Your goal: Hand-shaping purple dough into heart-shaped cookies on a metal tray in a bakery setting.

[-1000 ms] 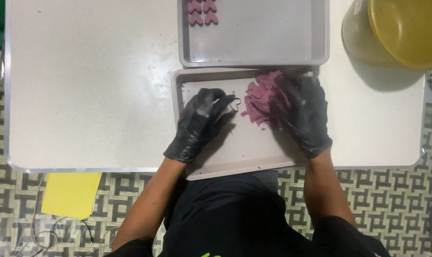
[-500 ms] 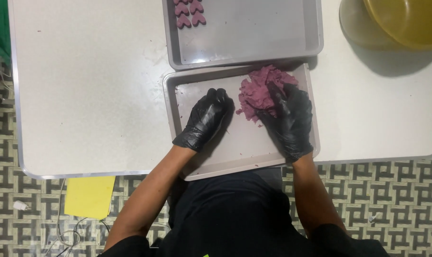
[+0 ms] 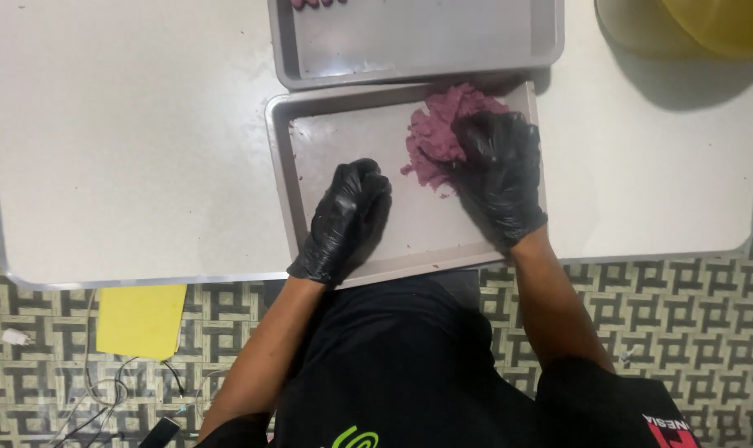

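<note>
— Where is the purple dough [image 3: 439, 131] from where we look down?

— It lies in the far right corner of the near tray [image 3: 335, 133], a rough heap pressed close to the tray's right wall and its far rim. The near tray itself sits at the near edge of the white table [image 3: 128, 141], its front rim just over that edge.

— And our right hand [image 3: 502, 170]?

— Gloved in black, it rests on the right side of the heap, the fingers [image 3: 481, 133] curled down into the dough, so the mass lies under and to the left of them. They are bent narrow rather than spread; whether they have pinched off a piece, we cannot tell (the glove hides the fingertips).

— The left hand [image 3: 343, 220]?

— Also in a black glove, lying on the bare floor of the same tray, left of the heap and apart from it. Its fingers are drawn together into a loose fist; we cannot tell if anything is inside.

— What else do we see around?

— A second grey tray [image 3: 426, 62] touches the near tray's far rim, with a few small purple pieces [image 3: 314, 3] at its far left corner. A yellow bowl [image 3: 708, 21] stands at the table's far right corner. On the patterned floor lies a yellow sheet [image 3: 140, 319], below the table's near edge on the left.
</note>
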